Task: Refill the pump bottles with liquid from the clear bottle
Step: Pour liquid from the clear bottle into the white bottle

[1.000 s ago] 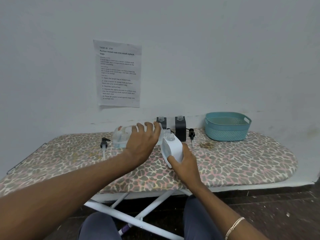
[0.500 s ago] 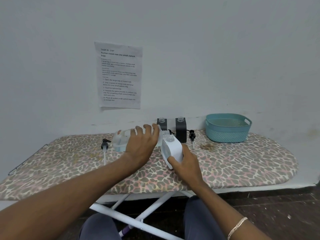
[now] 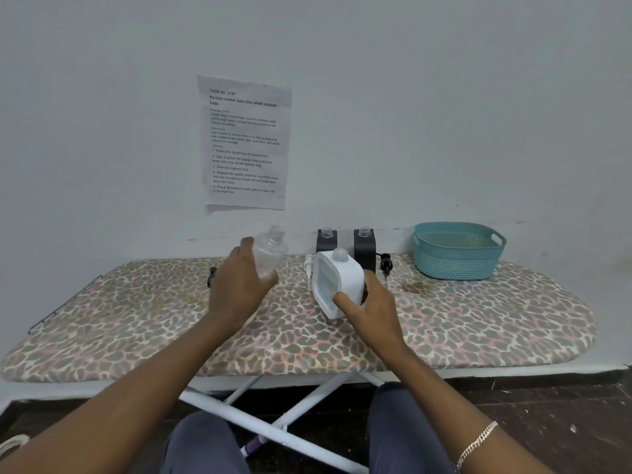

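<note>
Swinging upright again, the clear bottle gripped by the left hand leaves the white bottle the right hand holds, so that pour's done, I guess.

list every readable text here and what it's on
Paper sheet on the wall: "TASK ID: 3797"
Same sheet, heading: "Portion mixed nuts into small ziplock bags"
Step 1: "Open the large bag of mixed nuts"
Step 2: "Use a spoon to scoop nuts and pour them into one small ziplock bag"
Step 3: "Seal the ziplock bag"
Step 5: "Place all sealed small ziplock bags into a storage box"
Step 4, small paragraphs: too blurred.
</note>
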